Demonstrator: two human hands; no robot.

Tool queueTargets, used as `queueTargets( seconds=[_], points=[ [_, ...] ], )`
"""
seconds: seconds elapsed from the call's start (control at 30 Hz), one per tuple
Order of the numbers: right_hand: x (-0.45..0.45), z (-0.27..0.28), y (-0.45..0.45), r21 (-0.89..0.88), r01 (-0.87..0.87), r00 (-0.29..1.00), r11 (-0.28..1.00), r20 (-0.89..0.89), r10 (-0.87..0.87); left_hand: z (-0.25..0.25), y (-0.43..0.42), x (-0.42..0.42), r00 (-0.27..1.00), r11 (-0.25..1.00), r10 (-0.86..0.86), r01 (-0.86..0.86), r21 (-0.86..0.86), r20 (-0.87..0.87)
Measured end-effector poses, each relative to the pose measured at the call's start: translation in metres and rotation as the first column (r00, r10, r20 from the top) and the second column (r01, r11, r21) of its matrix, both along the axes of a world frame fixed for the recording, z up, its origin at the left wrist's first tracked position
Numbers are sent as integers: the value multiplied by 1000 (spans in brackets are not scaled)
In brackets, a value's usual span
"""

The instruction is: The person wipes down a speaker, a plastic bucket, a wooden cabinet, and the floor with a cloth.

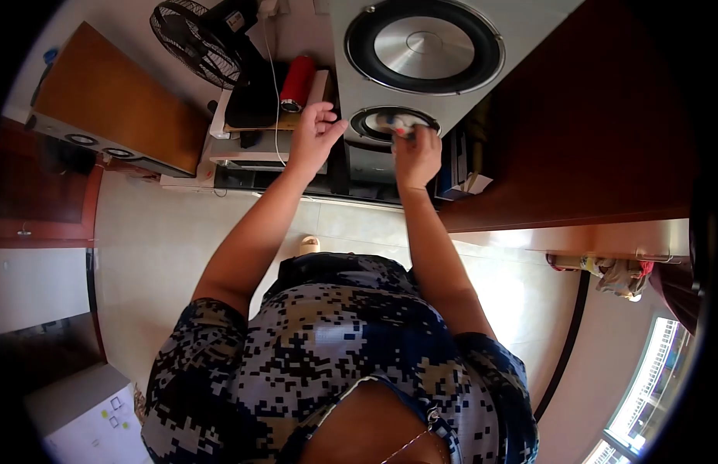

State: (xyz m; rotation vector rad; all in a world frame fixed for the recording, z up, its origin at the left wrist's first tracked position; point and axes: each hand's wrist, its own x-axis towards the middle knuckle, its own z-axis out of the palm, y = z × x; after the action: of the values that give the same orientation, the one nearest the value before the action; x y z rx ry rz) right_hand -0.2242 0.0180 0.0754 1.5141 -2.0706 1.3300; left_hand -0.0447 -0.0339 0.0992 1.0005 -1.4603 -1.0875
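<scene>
My right hand [418, 158] is closed on a small pale object with red and dark patches [398, 124], blurred and too unclear to name. It is in front of the smaller lower cone [361, 124] of a tall grey loudspeaker [461, 108]; whether it touches the cone I cannot tell. Above that cone sits a larger one with a silvery centre [425, 45]. My left hand [316, 139] is raised at the loudspeaker's left side, fingers apart and slightly curled, with nothing in it.
A red cylinder [298, 81] stands on the low cabinet [251, 158], beside a black fan [195, 42]. A white cable [275, 85] hangs there. At left is a wooden loudspeaker [119, 104]; at right, a dark red wooden surface [591, 131] and some books or boxes [461, 176].
</scene>
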Motion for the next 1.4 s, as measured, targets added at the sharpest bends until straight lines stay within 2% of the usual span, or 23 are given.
queueTargets(
  seconds=[0.03, 0.13, 0.23, 0.27, 0.33, 0.4, 0.47, 0.5, 0.53, 0.6, 0.67, 0.73, 0.77, 0.8, 0.87, 0.93, 1.0, 1.03, 1.13, 1.17, 1.27, 1.3, 1.4],
  points=[
    [7, -7, -11, -45, 52, 983, 998, -172, -59, 1, -10, 0, 998, 999, -43, 44, 10, -55],
    [39, -38, -13, 1, -201, 963, 980, -183, 197, 10, -20, 0, 989, 991, -110, 117, -60, 99],
    [30, -63, 12, 187, -210, 952, 960, -183, 245, 14, -31, 8, 954, 984, -166, 179, -27, 251],
    [24, -72, 23, 125, 21, 992, 992, -125, -5, 19, -33, 9, 938, 979, -189, 202, -15, 291],
    [6, -55, 38, 177, 219, 966, 960, 103, -239, 18, -37, 10, 948, 966, -243, 255, -35, 207],
    [7, -31, 31, 95, 141, 889, 986, 427, -168, 6, -46, 13, 942, 950, -305, 312, -31, 139],
    [10, -50, -13, -431, 88, 647, 898, 710, 277, 0, -50, 10, 943, 949, -302, 312, -52, 141],
    [32, -23, -21, -420, 133, 458, 898, 829, 320, -2, -50, 10, 944, 949, -298, 309, -63, 144],
    [33, -48, -35, -185, 182, 709, 966, 705, 2, 0, -50, 10, 943, 948, -301, 312, -64, 143],
    [64, -51, -27, -81, -37, 999, 996, -3, 37, 4, -51, 13, 937, 943, -313, 326, -66, 152],
    [59, -43, -15, 38, -207, 969, 978, 144, 199, 3, -54, 13, 927, 937, -321, 341, -77, 192],
    [41, -43, -7, 102, -178, 984, 979, 35, 175, 0, -54, 12, 925, 934, -331, 349, -75, 185],
    [33, -44, -4, 79, 37, 997, 996, 62, -41, -3, -55, 10, 930, 936, -330, 345, -74, 161],
    [13, -53, -11, -66, 130, 981, 989, 153, -119, -7, -54, 9, 937, 940, -323, 334, -67, 137],
    [27, -38, -17, -57, 168, 934, 984, 330, -140, -5, -54, 12, 928, 938, -330, 342, -47, 176],
    [57, -38, -30, -116, -11, 1000, 993, 24, 14, -1, -56, 14, 923, 941, -322, 337, -36, 211],
    [72, -37, -29, -75, -45, 998, 996, -54, 41, 0, -54, 14, 922, 947, -307, 321, -22, 236],
    [70, -32, -19, 121, -45, 983, 992, -169, 65, -3, -54, 13, 924, 947, -310, 322, -19, 223],
    [53, -38, -4, 151, -197, 872, 969, -424, 243, -4, -55, 12, 929, 946, -318, 325, -6, 188],
    [43, -51, 2, 307, -229, 869, 924, -363, 336, -3, -53, 12, 931, 946, -320, 324, 5, 177],
    [43, -81, 11, 126, -29, 935, 992, -347, 71, 1, -53, 10, 937, 954, -291, 299, -16, 194],
    [57, -85, 14, 208, 61, 967, 976, -255, -6, 1, -49, 11, 936, 957, -279, 288, -16, 213],
    [88, -84, -2, 232, -297, 953, 926, 7, 304, 3, -53, 11, 916, 960, -249, 277, -48, 314]
  ],
)
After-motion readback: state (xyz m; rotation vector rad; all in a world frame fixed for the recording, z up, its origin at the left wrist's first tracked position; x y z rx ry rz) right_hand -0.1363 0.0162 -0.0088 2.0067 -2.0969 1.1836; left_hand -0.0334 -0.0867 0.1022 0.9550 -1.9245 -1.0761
